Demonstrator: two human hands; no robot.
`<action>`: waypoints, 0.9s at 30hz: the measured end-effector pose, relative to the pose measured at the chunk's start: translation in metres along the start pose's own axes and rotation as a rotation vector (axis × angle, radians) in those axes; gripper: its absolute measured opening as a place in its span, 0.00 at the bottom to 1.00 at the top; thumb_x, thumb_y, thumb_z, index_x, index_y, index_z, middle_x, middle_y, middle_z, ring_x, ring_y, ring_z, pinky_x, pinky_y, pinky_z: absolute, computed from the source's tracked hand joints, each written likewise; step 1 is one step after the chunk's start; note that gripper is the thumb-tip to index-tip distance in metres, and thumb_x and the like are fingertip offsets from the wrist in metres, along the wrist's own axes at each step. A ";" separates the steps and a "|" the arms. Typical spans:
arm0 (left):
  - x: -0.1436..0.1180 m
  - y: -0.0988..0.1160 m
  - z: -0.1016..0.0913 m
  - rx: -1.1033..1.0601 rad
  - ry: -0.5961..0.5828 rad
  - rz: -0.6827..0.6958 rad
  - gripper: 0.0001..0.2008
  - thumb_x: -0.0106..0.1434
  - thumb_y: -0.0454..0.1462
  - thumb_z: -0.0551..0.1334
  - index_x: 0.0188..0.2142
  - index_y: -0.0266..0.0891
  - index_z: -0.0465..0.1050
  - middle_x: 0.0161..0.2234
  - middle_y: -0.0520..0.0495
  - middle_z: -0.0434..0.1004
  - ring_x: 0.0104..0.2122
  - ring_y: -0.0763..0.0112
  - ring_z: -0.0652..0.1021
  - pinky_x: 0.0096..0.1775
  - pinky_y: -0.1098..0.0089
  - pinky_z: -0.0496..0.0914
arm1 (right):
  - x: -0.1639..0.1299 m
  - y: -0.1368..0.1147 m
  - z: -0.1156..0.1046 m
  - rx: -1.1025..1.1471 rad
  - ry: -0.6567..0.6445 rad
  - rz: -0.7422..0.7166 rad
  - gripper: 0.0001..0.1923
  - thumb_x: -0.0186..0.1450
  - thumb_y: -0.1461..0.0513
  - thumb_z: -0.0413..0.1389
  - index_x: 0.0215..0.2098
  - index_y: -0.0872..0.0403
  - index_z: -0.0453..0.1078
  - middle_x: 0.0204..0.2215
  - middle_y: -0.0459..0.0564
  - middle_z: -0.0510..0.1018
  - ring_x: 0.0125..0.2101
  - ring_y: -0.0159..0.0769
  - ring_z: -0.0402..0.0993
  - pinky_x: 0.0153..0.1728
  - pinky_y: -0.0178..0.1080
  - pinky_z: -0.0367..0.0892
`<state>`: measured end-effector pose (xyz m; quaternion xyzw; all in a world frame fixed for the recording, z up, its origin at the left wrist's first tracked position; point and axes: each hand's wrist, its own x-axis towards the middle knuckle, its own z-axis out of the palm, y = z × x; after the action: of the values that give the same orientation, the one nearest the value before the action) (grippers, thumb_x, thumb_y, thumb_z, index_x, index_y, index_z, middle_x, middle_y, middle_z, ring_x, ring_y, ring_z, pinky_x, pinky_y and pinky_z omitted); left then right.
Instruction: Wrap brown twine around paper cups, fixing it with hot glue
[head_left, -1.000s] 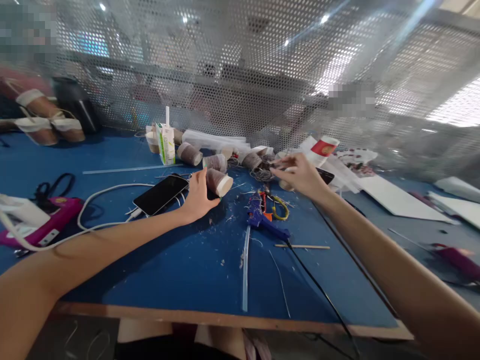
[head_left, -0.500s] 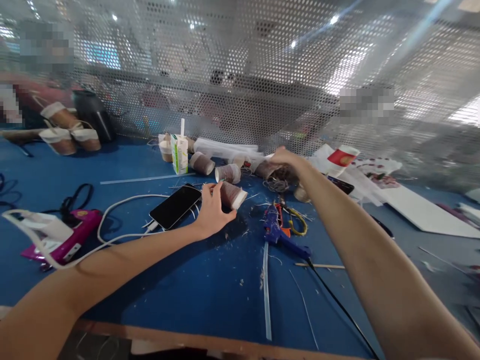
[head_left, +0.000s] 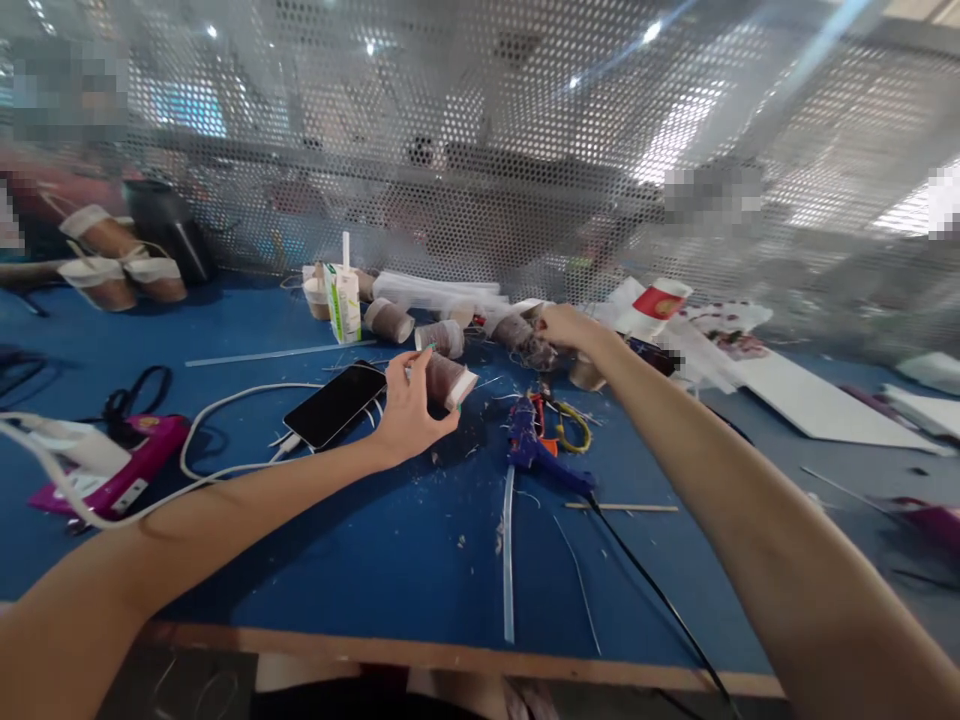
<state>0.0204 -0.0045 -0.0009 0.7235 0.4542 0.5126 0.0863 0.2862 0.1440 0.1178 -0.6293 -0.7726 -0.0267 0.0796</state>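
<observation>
My left hand [head_left: 411,412] is closed around a paper cup [head_left: 447,380] wrapped in brown thread, tilted on its side with its pale end to the right. My right hand [head_left: 568,328] reaches to the back, into a heap of cups and tangled brown twine [head_left: 531,347]; its fingertips are hard to make out there. Just behind the held cup lies another thread-wrapped cup [head_left: 440,339], and a third, brown cup [head_left: 389,320] is farther left. In front of the right hand rest a blue glue gun [head_left: 536,445] and yellow-handled scissors [head_left: 576,428].
A phone [head_left: 335,404] on a white cable lies left of my left hand. Beyond it stands a drink carton [head_left: 343,303] with a straw. A magenta power strip [head_left: 120,465] is at left, a white board [head_left: 817,400] at right. A perforated metal screen [head_left: 465,190] closes the back.
My right hand has moved slightly down into the heap of cups and twine. My left hand keeps its hold on the cup. The whole view has shifted a little.
</observation>
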 end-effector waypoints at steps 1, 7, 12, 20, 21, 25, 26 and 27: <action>-0.001 0.002 -0.003 0.002 -0.009 0.038 0.43 0.51 0.38 0.69 0.63 0.41 0.51 0.56 0.36 0.54 0.59 0.46 0.61 0.62 0.42 0.58 | -0.003 -0.001 -0.006 -0.010 0.035 0.012 0.03 0.57 0.64 0.61 0.29 0.55 0.79 0.27 0.56 0.83 0.39 0.49 0.80 0.44 0.46 0.70; 0.005 0.026 -0.022 0.016 -0.206 0.180 0.25 0.61 0.43 0.61 0.57 0.45 0.63 0.56 0.39 0.59 0.58 0.50 0.63 0.62 0.45 0.59 | -0.031 -0.002 -0.029 0.031 0.178 0.057 0.17 0.66 0.64 0.51 0.48 0.57 0.77 0.48 0.59 0.81 0.51 0.50 0.74 0.54 0.47 0.65; 0.042 0.051 -0.012 0.177 -0.384 0.143 0.19 0.62 0.40 0.61 0.52 0.37 0.70 0.50 0.39 0.70 0.55 0.51 0.69 0.60 0.49 0.64 | -0.054 0.001 -0.021 0.114 0.152 0.058 0.17 0.66 0.65 0.51 0.49 0.57 0.76 0.46 0.57 0.82 0.45 0.46 0.78 0.47 0.43 0.68; 0.125 0.088 0.049 0.244 -0.443 0.031 0.20 0.60 0.31 0.63 0.51 0.25 0.68 0.49 0.29 0.78 0.52 0.49 0.77 0.54 0.56 0.70 | -0.063 0.005 -0.024 0.178 0.106 0.019 0.16 0.66 0.65 0.53 0.48 0.58 0.77 0.46 0.58 0.83 0.44 0.43 0.78 0.46 0.39 0.69; 0.133 0.090 0.058 0.237 -0.444 0.022 0.20 0.59 0.31 0.64 0.51 0.25 0.67 0.48 0.29 0.78 0.51 0.50 0.78 0.53 0.57 0.70 | -0.063 0.004 -0.024 0.182 0.105 0.017 0.16 0.66 0.64 0.53 0.49 0.58 0.77 0.46 0.57 0.83 0.44 0.43 0.78 0.46 0.39 0.68; 0.154 0.088 0.085 0.183 -0.439 -0.008 0.17 0.61 0.30 0.62 0.50 0.28 0.68 0.47 0.33 0.81 0.49 0.59 0.80 0.50 0.64 0.71 | -0.064 0.003 -0.023 0.188 0.126 0.028 0.17 0.67 0.64 0.52 0.50 0.57 0.77 0.45 0.56 0.83 0.44 0.42 0.78 0.45 0.39 0.68; 0.157 0.086 0.089 0.178 -0.431 -0.005 0.15 0.62 0.29 0.61 0.49 0.30 0.69 0.46 0.35 0.81 0.48 0.60 0.80 0.50 0.65 0.71 | -0.064 0.003 -0.023 0.184 0.133 0.036 0.17 0.67 0.64 0.52 0.49 0.57 0.77 0.45 0.56 0.83 0.43 0.42 0.78 0.45 0.39 0.68; 0.159 0.084 0.091 0.174 -0.423 -0.004 0.14 0.62 0.29 0.60 0.48 0.31 0.70 0.46 0.36 0.81 0.48 0.61 0.80 0.50 0.65 0.71 | -0.063 0.003 -0.022 0.179 0.140 0.045 0.17 0.66 0.64 0.52 0.49 0.57 0.77 0.45 0.56 0.83 0.43 0.42 0.78 0.45 0.39 0.68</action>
<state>0.1528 0.0971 0.1121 0.8187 0.4698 0.3083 0.1181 0.3036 0.0802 0.1292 -0.6335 -0.7501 0.0005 0.1899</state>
